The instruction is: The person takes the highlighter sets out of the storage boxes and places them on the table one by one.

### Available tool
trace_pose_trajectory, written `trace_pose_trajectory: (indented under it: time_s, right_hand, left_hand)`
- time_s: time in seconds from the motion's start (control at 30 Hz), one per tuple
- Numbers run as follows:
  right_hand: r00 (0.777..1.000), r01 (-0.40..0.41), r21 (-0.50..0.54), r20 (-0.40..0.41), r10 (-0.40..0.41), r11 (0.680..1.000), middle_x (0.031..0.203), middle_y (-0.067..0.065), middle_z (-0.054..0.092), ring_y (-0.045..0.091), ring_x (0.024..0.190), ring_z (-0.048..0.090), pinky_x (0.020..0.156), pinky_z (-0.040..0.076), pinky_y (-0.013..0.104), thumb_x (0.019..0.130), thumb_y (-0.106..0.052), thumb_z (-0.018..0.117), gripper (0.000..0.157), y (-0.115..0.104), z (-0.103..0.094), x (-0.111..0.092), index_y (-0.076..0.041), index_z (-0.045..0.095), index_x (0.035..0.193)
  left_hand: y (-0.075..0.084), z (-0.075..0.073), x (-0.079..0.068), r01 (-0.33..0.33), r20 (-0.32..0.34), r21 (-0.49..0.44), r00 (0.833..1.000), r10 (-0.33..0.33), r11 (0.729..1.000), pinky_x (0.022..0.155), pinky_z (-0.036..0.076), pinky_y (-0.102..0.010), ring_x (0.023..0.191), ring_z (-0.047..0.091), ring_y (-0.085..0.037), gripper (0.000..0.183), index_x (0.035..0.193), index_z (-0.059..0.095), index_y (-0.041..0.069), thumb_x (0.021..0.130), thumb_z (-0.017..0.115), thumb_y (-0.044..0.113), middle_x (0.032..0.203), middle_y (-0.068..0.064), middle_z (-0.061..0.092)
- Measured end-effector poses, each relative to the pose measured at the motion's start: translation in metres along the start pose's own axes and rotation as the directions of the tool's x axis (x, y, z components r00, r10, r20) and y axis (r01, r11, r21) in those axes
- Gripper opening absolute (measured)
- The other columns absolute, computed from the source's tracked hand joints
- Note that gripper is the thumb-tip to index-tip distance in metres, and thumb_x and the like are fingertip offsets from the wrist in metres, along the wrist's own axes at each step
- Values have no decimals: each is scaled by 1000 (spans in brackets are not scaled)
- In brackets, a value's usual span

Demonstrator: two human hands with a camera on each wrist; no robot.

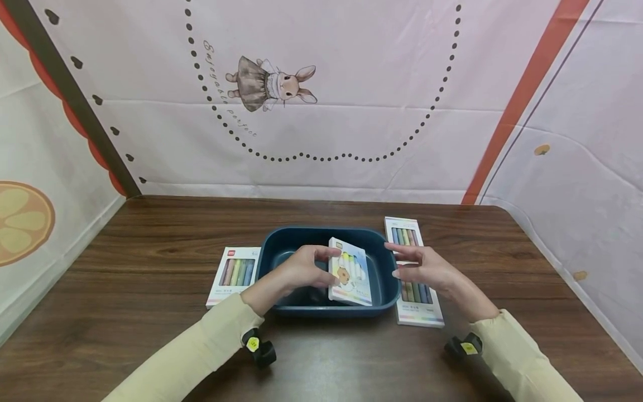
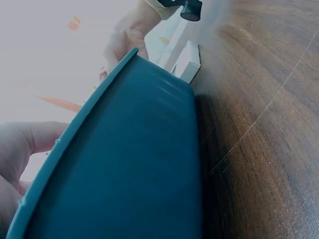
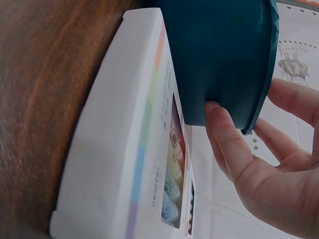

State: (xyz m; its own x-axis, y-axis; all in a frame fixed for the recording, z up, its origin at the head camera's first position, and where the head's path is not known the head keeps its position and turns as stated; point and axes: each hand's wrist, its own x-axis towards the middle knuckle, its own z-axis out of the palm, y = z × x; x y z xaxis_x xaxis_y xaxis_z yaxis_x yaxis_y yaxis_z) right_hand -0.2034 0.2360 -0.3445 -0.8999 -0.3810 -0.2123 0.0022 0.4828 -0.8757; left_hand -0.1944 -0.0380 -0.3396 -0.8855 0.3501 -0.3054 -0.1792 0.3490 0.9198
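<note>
In the head view my left hand [image 1: 307,267] pinches a white marker box [image 1: 351,273] between thumb and fingers. Its face shows colored markers and a small bear. The box slants inside a dark blue plastic bin [image 1: 297,311], overlapping its floor and front wall in this view. At the bin's right end my right hand [image 1: 427,271] grips the rim, one fingertip over the edge and others on the outer wall. The right wrist view shows those fingers [image 3: 227,134] against the bin wall. In the left wrist view, the bin's side [image 2: 129,149] hides the held box.
Left of the bin lies a white windowed box of colored pens [image 1: 221,293]. Two similar boxes lie to the right, one farther back [image 1: 394,223] and one nearer [image 1: 419,318], partly under my right hand. Printed cloth [image 1: 351,184] walls the brown wooden table [image 1: 176,234].
</note>
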Motion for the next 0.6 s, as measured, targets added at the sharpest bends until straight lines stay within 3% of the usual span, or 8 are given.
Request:
trace_pose_trajectory:
  time_s: [0.37,0.6]
  right_hand:
    - [1000,-5,19,1,5,1000,135,24,41,41,120,40,90,41,52,82,-18,65,63,-1,0,0,-9,39,138]
    - [1000,-12,6,4,12,1000,135,25,40,42,121,39,90,38,56,82,-18,64,61,-1,-1,0,-10,40,138]
  left_hand:
    - [-1,-7,-3,-14,-34,-68,999,12,998,75,53,-31,91,58,-23,54,127,54,16,76,71,3,126,-10,46]
    - [-3,-9,-8,-20,-50,-118,999,14,993,76,53,-31,93,57,-23,55,127,54,15,76,70,2,128,-9,46]
